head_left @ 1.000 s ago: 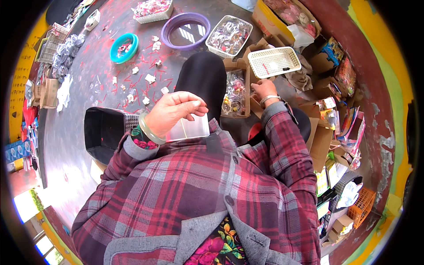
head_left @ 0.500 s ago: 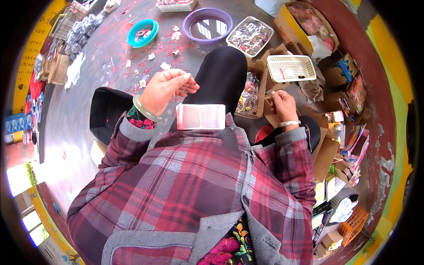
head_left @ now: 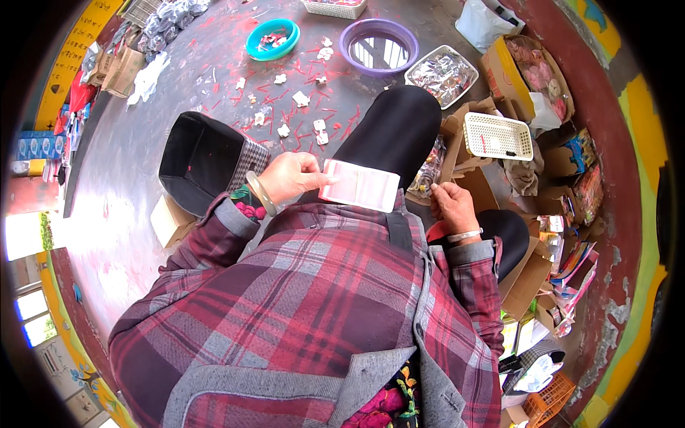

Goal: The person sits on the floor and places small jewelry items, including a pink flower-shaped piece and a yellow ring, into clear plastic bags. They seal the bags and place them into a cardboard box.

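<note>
I see the left hand (head_left: pixel 289 178) pinching only one edge of the clear packet (head_left: pixel 360 185) over the knee while the right hand (head_left: pixel 449 207), fingers curled, holds something too small to tell, so the packet could slip to the floor (head_left: pixel 143 143).

Grey floor (head_left: pixel 143 143) before me, marked red, carries: teal bowl (head_left: pixel 272 38), purple basin (head_left: pixel 378 47), foil tray (head_left: pixel 441 75), black box (head_left: pixel 207 162), scattered white paper pieces (head_left: pixel 300 98).
</note>
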The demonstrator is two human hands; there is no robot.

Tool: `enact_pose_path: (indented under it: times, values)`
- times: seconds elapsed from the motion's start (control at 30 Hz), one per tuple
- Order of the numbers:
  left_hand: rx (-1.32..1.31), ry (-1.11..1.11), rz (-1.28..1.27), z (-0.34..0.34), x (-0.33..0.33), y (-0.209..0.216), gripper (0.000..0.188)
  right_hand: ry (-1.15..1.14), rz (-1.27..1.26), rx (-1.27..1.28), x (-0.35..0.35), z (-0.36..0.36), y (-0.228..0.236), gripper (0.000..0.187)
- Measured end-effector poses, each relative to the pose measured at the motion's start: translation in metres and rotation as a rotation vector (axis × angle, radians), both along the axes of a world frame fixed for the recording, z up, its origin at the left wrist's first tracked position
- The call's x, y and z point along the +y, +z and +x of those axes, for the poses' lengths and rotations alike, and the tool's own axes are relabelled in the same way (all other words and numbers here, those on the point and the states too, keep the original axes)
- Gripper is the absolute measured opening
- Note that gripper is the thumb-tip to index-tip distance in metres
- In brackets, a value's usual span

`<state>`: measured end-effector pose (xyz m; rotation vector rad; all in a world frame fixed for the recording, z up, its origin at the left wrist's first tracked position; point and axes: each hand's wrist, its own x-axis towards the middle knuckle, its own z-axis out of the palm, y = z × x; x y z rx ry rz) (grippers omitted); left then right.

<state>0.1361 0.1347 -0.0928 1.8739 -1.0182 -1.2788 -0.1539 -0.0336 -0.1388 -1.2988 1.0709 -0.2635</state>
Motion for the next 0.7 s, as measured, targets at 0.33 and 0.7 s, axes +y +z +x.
enact_pose_path:
  times: [0.33, 0.7]
  values:
    - [0.059, 0.024, -0.081, -0.002, -0.004, -0.011, 0.025, 0.072, 0.050, -0.043, 0.005, 0.002, -0.005, 0.021]
    - [0.179, -0.001, -0.127, -0.005, -0.004, -0.010, 0.017, 0.280, 0.072, -0.137, 0.025, 0.045, 0.030, 0.021]
